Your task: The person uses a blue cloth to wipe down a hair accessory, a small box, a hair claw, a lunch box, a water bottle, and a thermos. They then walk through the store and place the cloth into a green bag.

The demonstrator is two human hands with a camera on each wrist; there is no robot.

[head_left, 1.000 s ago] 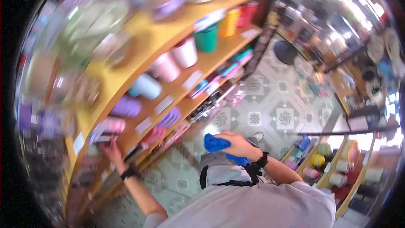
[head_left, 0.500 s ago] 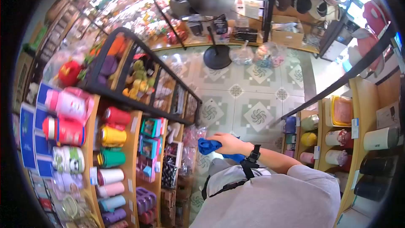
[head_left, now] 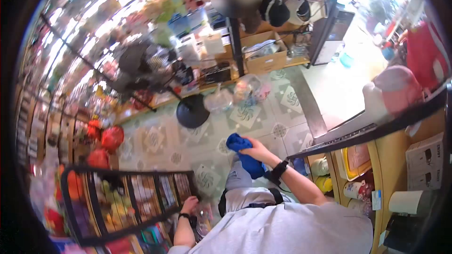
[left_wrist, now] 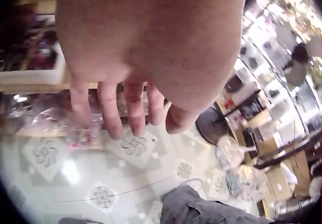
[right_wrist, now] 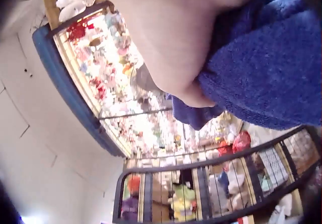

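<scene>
You hold the blue cloth (head_left: pixel 252 165) in your right hand (head_left: pixel 258 150), grip closed round it — it hangs near your leg (head_left: pixel 238 179), over the tiled floor (head_left: pixel 155 143). Your left hand (left_wrist: pixel 151 43) holds nothing — its fingers (left_wrist: pixel 109 108) hang loosely apart near the black rack (head_left: pixel 141 173).

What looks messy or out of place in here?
Maybe the plastic bags on the floor beside the round black base, because things here mostly sit on shelves. I see nothing spilled or broken.
</scene>
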